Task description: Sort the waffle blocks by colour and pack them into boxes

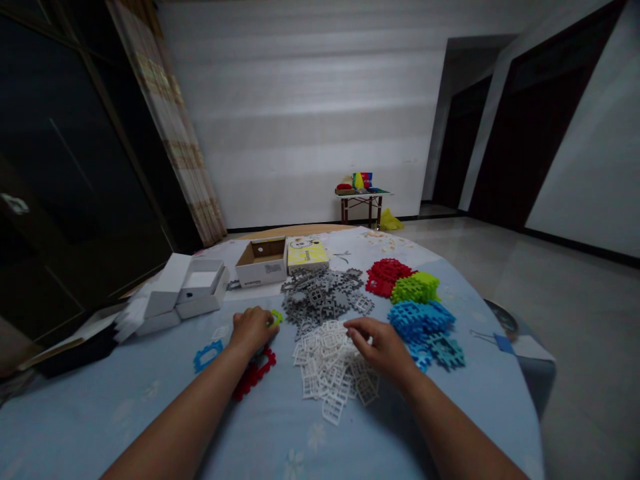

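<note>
My left hand (254, 329) is closed over a green plastic piece (276, 318), whose edge shows at the fingertips. Just below that hand lies a red piece (257, 373), and a blue frame piece (207, 356) is to its left. My right hand (374, 339) hovers at the upper right of a pile of white lattice pieces (325, 363), thumb and fingers apart, with nothing visible between them. Behind the white pile is a heap of grey interlocking pieces (320, 295). Red (387, 275), lime green (416, 287) and blue pieces (420, 320) are stacked to the right.
White boxes (200, 287) stand at the left of the round table (480, 400). An open box (263, 260) and a yellow box (307, 254) sit at the back. Beyond the table is a small side table (363, 194) against the wall.
</note>
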{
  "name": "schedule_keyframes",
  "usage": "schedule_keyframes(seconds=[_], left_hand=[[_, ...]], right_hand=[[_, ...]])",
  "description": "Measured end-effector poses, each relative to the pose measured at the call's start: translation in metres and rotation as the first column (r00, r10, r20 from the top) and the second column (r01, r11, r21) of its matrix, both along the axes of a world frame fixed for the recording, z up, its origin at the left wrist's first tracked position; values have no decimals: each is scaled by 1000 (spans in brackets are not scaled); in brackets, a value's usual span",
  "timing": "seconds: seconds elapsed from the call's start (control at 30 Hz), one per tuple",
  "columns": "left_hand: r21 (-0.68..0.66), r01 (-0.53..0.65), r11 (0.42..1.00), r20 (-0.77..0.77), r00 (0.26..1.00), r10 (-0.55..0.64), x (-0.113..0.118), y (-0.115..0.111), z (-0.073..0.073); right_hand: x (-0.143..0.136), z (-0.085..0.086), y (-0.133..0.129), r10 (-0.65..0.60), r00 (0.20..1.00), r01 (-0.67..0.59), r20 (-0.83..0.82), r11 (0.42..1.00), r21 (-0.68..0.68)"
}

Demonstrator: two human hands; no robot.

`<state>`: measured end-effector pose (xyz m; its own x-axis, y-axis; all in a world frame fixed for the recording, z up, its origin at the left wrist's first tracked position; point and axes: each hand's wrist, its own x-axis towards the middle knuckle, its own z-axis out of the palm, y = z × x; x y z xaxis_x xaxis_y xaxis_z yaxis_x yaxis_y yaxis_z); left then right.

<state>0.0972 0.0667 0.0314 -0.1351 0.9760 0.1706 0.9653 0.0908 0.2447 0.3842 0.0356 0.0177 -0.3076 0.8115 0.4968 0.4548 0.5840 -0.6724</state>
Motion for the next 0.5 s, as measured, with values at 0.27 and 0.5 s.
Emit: schedule_keyframes(seconds=[0.27,0.5], left_hand=[[91,-20,996,204,979,1,-2,1,6],[60,15,998,569,821,-47,25,-33,14]], right_hand=[[-1,1,0,-1,1000,1,-5,1000,24],[-6,-1,-1,29,999,-28,-23,998,57]])
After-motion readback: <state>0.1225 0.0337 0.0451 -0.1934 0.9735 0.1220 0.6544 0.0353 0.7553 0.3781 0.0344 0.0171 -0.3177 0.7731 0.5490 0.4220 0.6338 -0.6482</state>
